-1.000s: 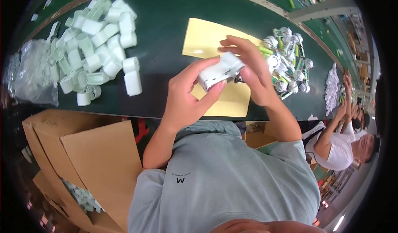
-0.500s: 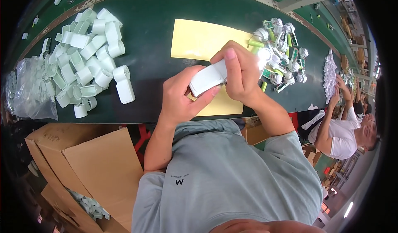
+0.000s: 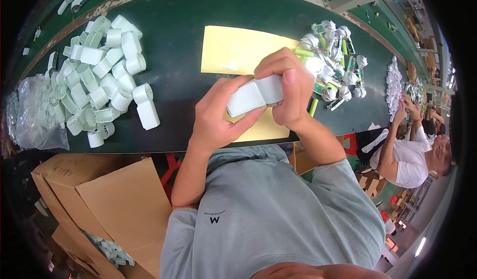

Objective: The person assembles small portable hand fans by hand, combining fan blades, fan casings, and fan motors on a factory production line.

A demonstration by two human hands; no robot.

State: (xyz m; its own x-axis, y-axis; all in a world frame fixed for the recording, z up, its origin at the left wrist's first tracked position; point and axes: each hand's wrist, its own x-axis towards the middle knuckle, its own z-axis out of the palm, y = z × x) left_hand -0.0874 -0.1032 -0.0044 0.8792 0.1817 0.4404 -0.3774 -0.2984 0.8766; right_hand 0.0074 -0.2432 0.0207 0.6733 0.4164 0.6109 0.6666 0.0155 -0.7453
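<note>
Both my hands hold a white plastic housing (image 3: 246, 99) above the table. My left hand (image 3: 211, 111) wraps round its boxy, rounded-corner part, thumb along the near side and fingers on the far side. Around the other end, my right hand (image 3: 290, 92) is closed, its fingers bent over the top and its thumb pressed against the side. The right fingers cover part of that end. Beneath the hands lies a yellow sheet (image 3: 233, 50), and more yellow shows below the wrists. One pale green-white housing (image 3: 147, 115) with a round end lies apart, left of my left hand.
Many similar pale housings (image 3: 107, 70) are heaped at the left, beside a clear plastic bag (image 3: 42, 112). Right of my hands lie wired assemblies (image 3: 343, 70) with green boards and light-green cylinders. An open cardboard box (image 3: 124, 194) stands below the table edge. A co-worker (image 3: 405, 155) sits at far right.
The housing has turned in my hands, so more of its right end shows. My right fingers and thumb have shifted on it. The whole view has moved slightly.
</note>
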